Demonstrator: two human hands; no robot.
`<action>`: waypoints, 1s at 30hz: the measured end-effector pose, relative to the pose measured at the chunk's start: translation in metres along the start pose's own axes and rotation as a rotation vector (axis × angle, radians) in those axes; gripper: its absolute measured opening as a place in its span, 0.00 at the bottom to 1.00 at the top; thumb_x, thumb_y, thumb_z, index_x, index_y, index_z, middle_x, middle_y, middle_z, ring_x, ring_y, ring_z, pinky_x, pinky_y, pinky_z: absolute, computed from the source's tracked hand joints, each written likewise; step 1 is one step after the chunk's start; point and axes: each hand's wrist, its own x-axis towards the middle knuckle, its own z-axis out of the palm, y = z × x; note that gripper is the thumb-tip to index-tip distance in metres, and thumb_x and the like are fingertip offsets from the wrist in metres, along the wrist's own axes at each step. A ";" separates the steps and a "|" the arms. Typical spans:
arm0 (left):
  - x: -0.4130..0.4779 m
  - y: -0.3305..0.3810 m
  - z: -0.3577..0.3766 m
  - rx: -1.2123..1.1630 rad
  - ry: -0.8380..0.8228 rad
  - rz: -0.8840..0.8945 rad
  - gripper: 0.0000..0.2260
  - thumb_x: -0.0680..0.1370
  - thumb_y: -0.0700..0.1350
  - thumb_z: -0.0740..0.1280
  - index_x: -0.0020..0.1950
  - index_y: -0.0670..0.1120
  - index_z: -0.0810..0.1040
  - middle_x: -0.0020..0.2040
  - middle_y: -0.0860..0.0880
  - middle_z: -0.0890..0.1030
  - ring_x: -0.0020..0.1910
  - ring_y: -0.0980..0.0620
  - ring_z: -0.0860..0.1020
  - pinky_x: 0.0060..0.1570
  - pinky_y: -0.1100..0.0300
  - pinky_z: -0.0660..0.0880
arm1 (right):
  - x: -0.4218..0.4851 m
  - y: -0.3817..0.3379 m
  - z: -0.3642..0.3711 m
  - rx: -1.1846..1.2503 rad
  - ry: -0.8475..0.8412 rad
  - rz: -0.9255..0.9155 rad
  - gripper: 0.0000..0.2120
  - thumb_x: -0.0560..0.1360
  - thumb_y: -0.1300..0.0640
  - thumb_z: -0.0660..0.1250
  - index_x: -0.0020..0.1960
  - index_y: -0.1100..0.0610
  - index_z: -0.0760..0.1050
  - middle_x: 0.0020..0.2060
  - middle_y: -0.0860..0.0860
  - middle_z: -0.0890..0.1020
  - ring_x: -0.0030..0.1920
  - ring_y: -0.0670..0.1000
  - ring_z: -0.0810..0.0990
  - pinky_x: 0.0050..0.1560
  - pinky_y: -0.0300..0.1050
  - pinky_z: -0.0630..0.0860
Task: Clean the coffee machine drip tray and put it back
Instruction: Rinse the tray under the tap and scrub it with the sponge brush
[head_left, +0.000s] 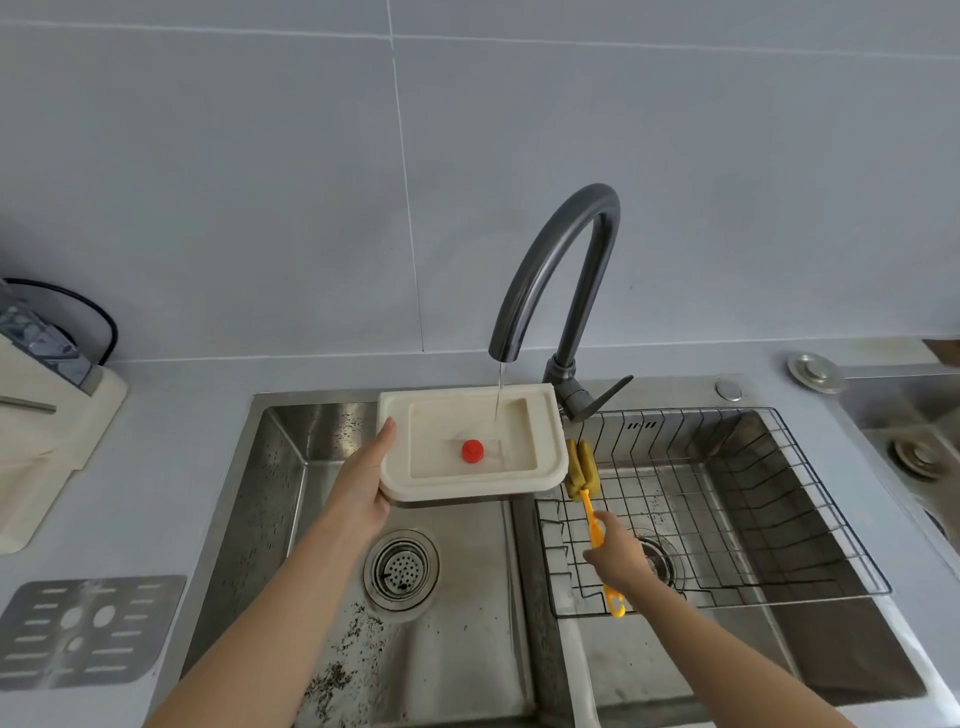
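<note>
My left hand (363, 483) grips the left edge of the cream drip tray (549, 441), holding it level over the left sink basin. A red float knob (472, 450) stands up inside the tray. Water runs from the dark curved tap (558, 270) into the tray's right half. My right hand (618, 553) holds the orange handle of a sponge brush (582, 470), whose yellow-green sponge head sits just right of the tray's edge. The metal drip grate (88, 629) lies flat on the counter at the lower left.
A double steel sink (291, 436) has a round strainer (401, 567) in the left basin with dark grounds scattered around. A wire rack (779, 519) fills the right basin. A cream coffee machine (47, 415) stands at the left edge.
</note>
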 end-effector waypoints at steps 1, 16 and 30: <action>0.000 0.000 0.000 0.001 0.006 -0.002 0.10 0.76 0.51 0.63 0.49 0.46 0.78 0.47 0.46 0.82 0.48 0.48 0.80 0.46 0.53 0.76 | 0.001 -0.002 -0.003 -0.027 -0.031 0.002 0.28 0.74 0.65 0.64 0.71 0.57 0.58 0.46 0.56 0.76 0.34 0.48 0.73 0.34 0.42 0.72; -0.002 0.005 0.002 -0.009 0.053 -0.009 0.08 0.76 0.49 0.64 0.47 0.45 0.77 0.47 0.46 0.81 0.46 0.49 0.79 0.49 0.54 0.75 | 0.002 -0.095 -0.085 0.672 -0.083 -0.221 0.39 0.76 0.41 0.57 0.75 0.49 0.35 0.77 0.52 0.46 0.76 0.57 0.48 0.72 0.58 0.50; -0.004 0.007 0.005 -0.012 0.074 -0.001 0.08 0.76 0.49 0.63 0.47 0.46 0.77 0.46 0.48 0.81 0.45 0.51 0.79 0.45 0.57 0.75 | 0.024 -0.126 -0.085 0.881 -0.036 -0.136 0.44 0.74 0.42 0.62 0.75 0.56 0.35 0.76 0.55 0.45 0.75 0.58 0.47 0.72 0.59 0.48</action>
